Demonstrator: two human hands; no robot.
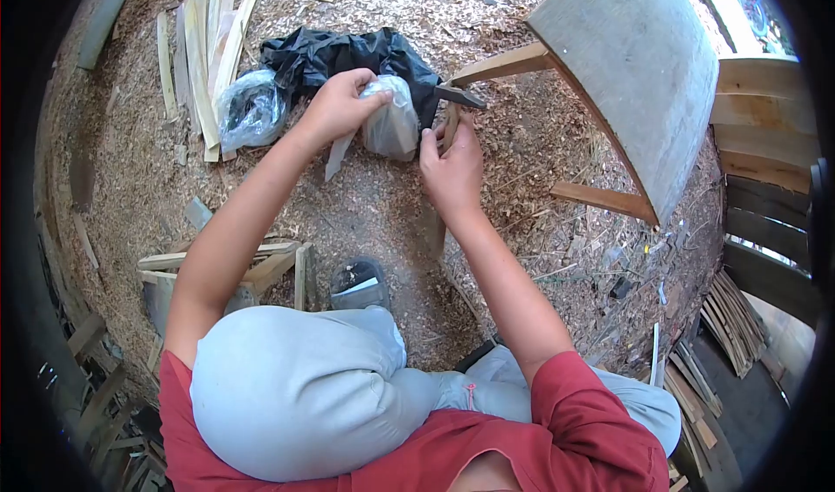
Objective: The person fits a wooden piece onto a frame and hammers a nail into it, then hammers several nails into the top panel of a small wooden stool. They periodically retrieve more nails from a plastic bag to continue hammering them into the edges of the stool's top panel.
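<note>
My left hand [346, 107] pinches the upper edge of a clear plastic bag [393, 131] that stands on the ground; its contents are hard to make out. To the right of the bag, my right hand [454, 161] is closed round the wooden handle of a hammer [462, 98], whose dark head points up and to the right. Behind both hands lies a crumpled black plastic bag [348, 53]. Another clear plastic bag [252, 109], with something dark inside, rests left of my left hand.
Wood shavings [513, 144] cover the ground. Thin wooden slats [209, 57] lie at the upper left. A grey-topped piece with wooden legs [635, 66] stands tilted at the right. Near my left elbow is a small wooden frame [278, 270]. Stacked wood strips [735, 322] lie at far right.
</note>
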